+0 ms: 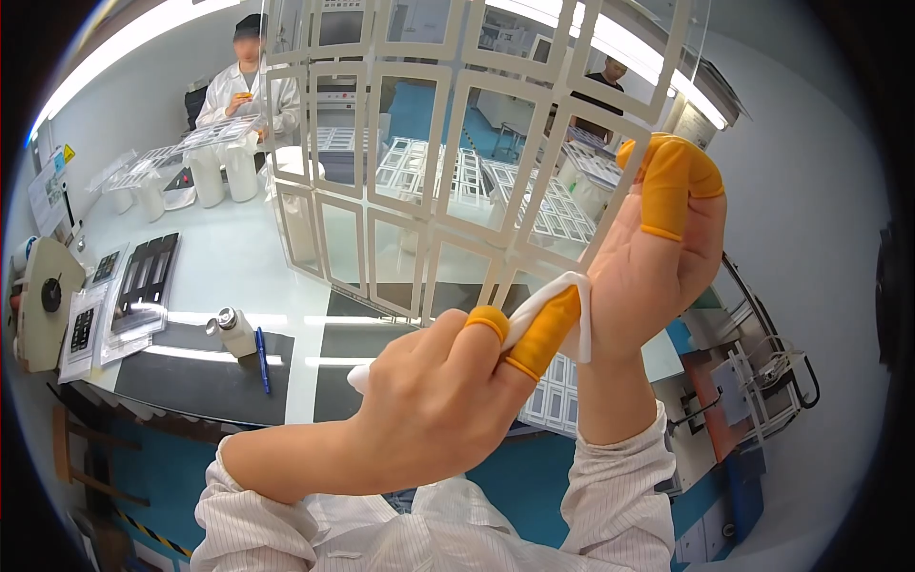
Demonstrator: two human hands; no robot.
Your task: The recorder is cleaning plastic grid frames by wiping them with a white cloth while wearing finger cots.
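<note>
In front of me stands a large clear sheet [505, 82] printed with rows of pale grey rectangular frames, tilted upright. My right hand [634, 262], with orange finger cots on its fingers, grips the sheet by its right edge. Below that, my left hand [429, 396] pinches a folded white wiping cloth [584, 329] over an index finger in an orange cot. The cloth lies close to the sheet's lower right corner and my right wrist; whether it touches the sheet I cannot tell. One end of the cloth pokes out behind my left hand.
On the table are a white bottle with a metal top [235, 336], a blue pen [262, 362], a black mat [181, 377] and a black slotted plate [145, 281]. White cylinders [207, 179] hold framed sheets near a co-worker [233, 91]. Another person [602, 91] shows through the sheet.
</note>
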